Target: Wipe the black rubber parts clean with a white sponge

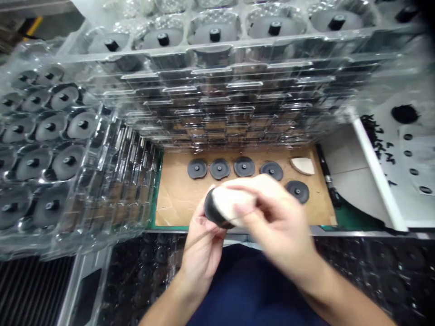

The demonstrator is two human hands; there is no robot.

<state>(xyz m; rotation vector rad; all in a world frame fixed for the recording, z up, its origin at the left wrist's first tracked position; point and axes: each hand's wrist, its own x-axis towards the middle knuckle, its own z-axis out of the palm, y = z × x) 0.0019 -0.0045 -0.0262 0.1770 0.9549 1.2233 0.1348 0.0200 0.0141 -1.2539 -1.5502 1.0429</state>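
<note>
Above the cardboard, my left hand (202, 249) is closed around the edge of a black round disc (212, 212), which is tilted on its side. My right hand (283, 219) pinches a soft white cloth (231, 201) and presses it against the disc's face; motion blurs the fingers. Behind my hands, several black discs with short central stems lie on the cardboard sheet (173, 199), among them a disc (219, 169) in the row and another disc (297, 192) beside my right wrist. A folded white piece of cloth (302, 165) rests at the cardboard's right end.
A tall stack of clear plastic trays (231, 86) holding similar discs rises behind the cardboard. More filled trays (50, 136) stand at left. To the right, a white bin wall (379, 167) borders a surface with small black parts (374, 131). Trays of dark discs (146, 271) lie below the front edge.
</note>
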